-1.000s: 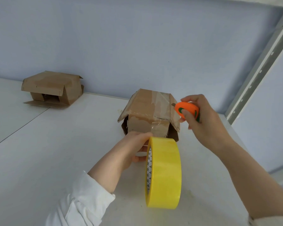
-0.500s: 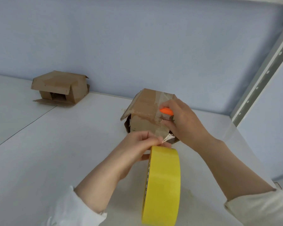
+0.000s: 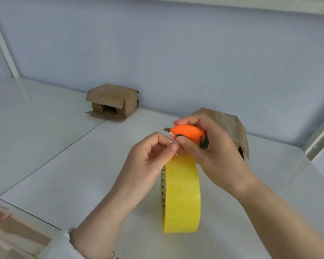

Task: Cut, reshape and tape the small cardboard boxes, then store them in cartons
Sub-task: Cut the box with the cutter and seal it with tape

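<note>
Seemingly mid-taping: a person stands a yellow tape roll (image 3: pixel 181 195) on edge on a white table (image 3: pixel 54 165) and works at its top with both hands. The left hand (image 3: pixel 151 157) is pinched closed, thumb and forefinger nipping what looks like the clear free end of the tape just above the roll. The right hand (image 3: pixel 209 144) is closed around an orange cutter (image 3: pixel 188 135) with green markings, a short blade tip poking out toward the left; its lower fingers touch the top of the roll, right beside the left fingertips.

Judging from this, the step in hand is cutting or freeing a strip of tape. The next move likely calls for keeping the strip taut and drawing the blade across it, clear of the pinching fingers.

One small box (image 3: pixel 230 128), already showing shiny tape on its top, sits just behind the right hand and is partly hidden by it, near the back wall. A second box (image 3: pixel 112 101), flaps open toward the viewer, lies well apart, farther left along the same wall. No storage carton can be clearly made out.
</note>
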Demonstrator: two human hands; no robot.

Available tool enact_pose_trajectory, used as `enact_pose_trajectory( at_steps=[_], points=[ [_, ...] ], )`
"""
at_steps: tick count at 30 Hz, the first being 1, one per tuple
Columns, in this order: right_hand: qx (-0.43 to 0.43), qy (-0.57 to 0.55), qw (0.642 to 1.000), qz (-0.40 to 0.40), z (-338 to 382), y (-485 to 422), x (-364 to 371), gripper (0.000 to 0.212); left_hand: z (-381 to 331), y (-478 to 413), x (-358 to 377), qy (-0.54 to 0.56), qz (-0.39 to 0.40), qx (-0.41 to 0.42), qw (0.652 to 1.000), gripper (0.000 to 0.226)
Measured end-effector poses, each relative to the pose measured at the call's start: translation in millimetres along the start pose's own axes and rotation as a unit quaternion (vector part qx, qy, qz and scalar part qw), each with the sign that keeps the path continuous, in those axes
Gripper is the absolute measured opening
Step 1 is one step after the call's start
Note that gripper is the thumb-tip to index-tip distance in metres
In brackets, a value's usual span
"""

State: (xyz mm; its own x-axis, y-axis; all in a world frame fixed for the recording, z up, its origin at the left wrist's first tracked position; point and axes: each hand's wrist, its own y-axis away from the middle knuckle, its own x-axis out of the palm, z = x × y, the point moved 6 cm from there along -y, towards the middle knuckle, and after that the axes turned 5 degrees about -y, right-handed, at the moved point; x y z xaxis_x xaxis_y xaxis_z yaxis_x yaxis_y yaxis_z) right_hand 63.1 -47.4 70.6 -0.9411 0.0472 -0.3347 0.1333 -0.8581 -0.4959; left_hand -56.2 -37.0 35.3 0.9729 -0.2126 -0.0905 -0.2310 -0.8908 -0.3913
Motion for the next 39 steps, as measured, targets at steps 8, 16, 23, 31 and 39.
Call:
enact_pose_trajectory(
  at_steps=[8,16,23,31,39],
  points=[
    [0.009,0.025,0.996,-0.084,-0.2,-51.0,85.4,0.024,24.4,-36.0,-102.9,-0.057,0.046,-0.057,0.996,0.012],
    [0.065,0.045,0.991,-0.112,-23.9,-82.8,113.7,0.021,56.1,-64.1,-134.0,-0.097,0.098,-0.116,0.984,0.032],
    [0.066,0.059,0.989,-0.122,-27.0,-85.1,117.1,0.02,65.3,-65.3,-141.3,-0.096,0.107,-0.177,0.974,0.111],
    [0.273,0.06,0.96,0.005,-67.5,-104.5,116.5,0.026,38.5,-62.7,-147.7,-0.283,-0.036,0.006,0.959,0.068],
    [0.077,0.263,0.952,-0.137,-47.8,-37.6,-22.4,0.031,3.6,-80.0,-98.2,-0.492,0.086,0.021,0.866,0.025]
  ],
)
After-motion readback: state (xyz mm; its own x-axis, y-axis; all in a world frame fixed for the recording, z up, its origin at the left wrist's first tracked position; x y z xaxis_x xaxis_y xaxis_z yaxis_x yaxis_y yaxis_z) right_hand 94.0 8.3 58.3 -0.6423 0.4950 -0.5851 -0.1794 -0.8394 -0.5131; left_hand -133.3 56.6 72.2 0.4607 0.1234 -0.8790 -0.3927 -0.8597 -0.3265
